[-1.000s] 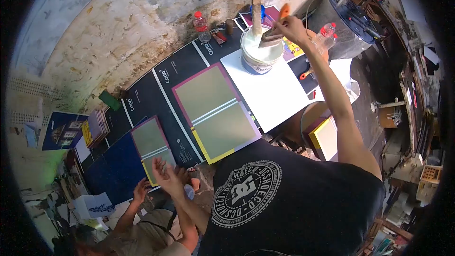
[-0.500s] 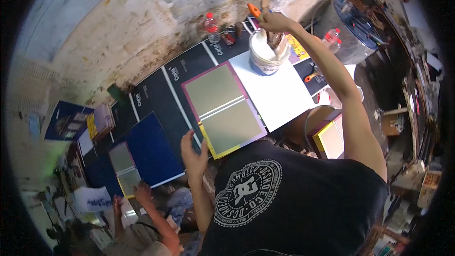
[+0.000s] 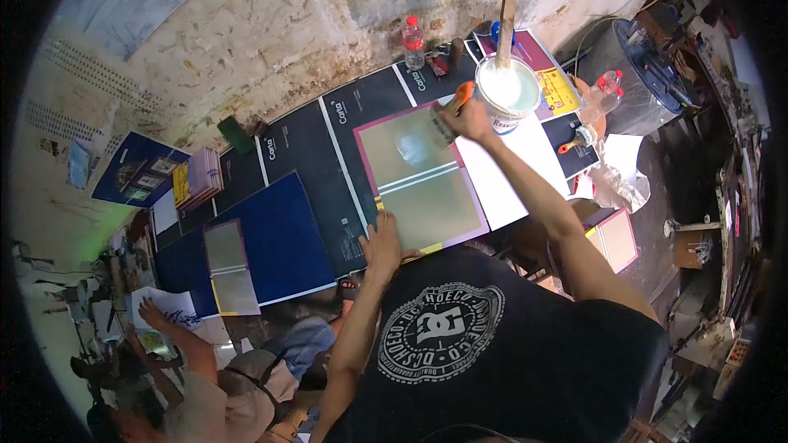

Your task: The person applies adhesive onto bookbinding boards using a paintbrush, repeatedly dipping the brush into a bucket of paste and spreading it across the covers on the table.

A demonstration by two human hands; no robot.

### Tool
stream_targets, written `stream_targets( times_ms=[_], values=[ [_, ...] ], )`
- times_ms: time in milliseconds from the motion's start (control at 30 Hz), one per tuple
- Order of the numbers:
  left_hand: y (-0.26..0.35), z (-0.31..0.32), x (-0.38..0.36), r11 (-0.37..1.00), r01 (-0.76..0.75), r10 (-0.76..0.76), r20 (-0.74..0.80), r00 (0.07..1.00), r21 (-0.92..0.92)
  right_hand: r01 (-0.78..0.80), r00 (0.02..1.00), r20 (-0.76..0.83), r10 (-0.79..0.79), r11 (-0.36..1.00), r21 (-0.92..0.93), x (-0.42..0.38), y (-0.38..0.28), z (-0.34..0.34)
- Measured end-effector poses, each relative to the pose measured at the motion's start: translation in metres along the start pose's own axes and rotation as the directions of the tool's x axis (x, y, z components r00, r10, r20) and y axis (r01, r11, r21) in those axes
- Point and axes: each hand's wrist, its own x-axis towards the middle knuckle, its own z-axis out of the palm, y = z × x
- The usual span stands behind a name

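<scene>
My right hand [image 3: 466, 121] grips a paintbrush [image 3: 463, 94] by its orange handle, and its bristles rest on the upper part of a beige cover sheet [image 3: 423, 212] with pink and yellow borders. A wet whitish patch [image 3: 413, 148] shines on that sheet beside the brush. My left hand [image 3: 381, 244] is open, fingers spread at the sheet's lower left edge. Just beyond my right hand, a white bucket [image 3: 502, 121] of white paste stands on a white sheet [image 3: 515, 190], a wooden stick [image 3: 506, 20] upright in it.
A red-capped bottle [image 3: 413, 45] stands by the wall. Another brush [image 3: 573, 144] lies right of the bucket. Leftward are a blue board [image 3: 283, 238], a smaller bordered cover [image 3: 232, 267] and a stack of booklets [image 3: 201, 179]. A co-worker [image 3: 222, 385] sits at lower left.
My right hand has brought the brush from the bucket down onto the cover sheet, leaving a wet patch. My left hand has come down to the sheet's edge. The co-worker's hand has moved left.
</scene>
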Motion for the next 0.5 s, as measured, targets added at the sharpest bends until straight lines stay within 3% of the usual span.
stream_targets(
  times_ms=[67,133,200,267,300,367,400,433,500],
  values=[
    [0.0,0.005,-0.007,1.0,0.004,-0.004,0.01,1.0,-0.028,-0.022,1.0,-0.013,0.022,1.0,-0.011,0.019,0.023,-0.054],
    [-0.001,0.007,-0.004,0.997,-0.001,0.001,-0.003,1.0,-0.081,0.323,0.93,-0.215,-0.297,0.942,0.096,0.027,0.018,-0.123],
    [-0.006,0.014,-0.002,0.956,-0.069,0.043,-0.095,0.995,-0.284,0.041,0.998,-0.064,-0.023,0.956,0.289,0.032,0.004,-0.185],
    [-0.014,0.026,-0.002,0.879,-0.139,0.056,-0.19,0.98,-0.456,-0.035,0.999,0.018,0.03,0.939,0.341,0.051,0.029,-0.22],
    [-0.018,0.04,-0.003,0.855,-0.131,-0.044,-0.323,0.945,-0.502,-0.046,0.997,-0.045,0.059,0.97,0.238,0.051,0.022,-0.228],
    [-0.031,0.06,-0.006,0.688,0.162,-0.269,-0.042,0.962,-0.708,-0.08,0.993,-0.091,0.079,0.997,-0.014,0.058,0.032,-0.227],
    [-0.032,0.065,-0.008,0.566,0.315,-0.355,0.12,0.927,-0.762,-0.101,0.99,-0.111,0.086,0.985,-0.141,0.062,0.04,-0.223],
    [-0.022,0.051,-0.012,0.533,0.334,-0.337,0.167,0.927,-0.778,-0.01,0.994,-0.11,-0.013,0.978,-0.206,0.064,0.049,-0.212],
    [-0.004,0.024,-0.025,0.459,0.378,-0.302,0.259,0.917,-0.804,-0.011,1.0,-0.016,0.008,0.968,-0.25,0.069,0.077,-0.188]
  ],
)
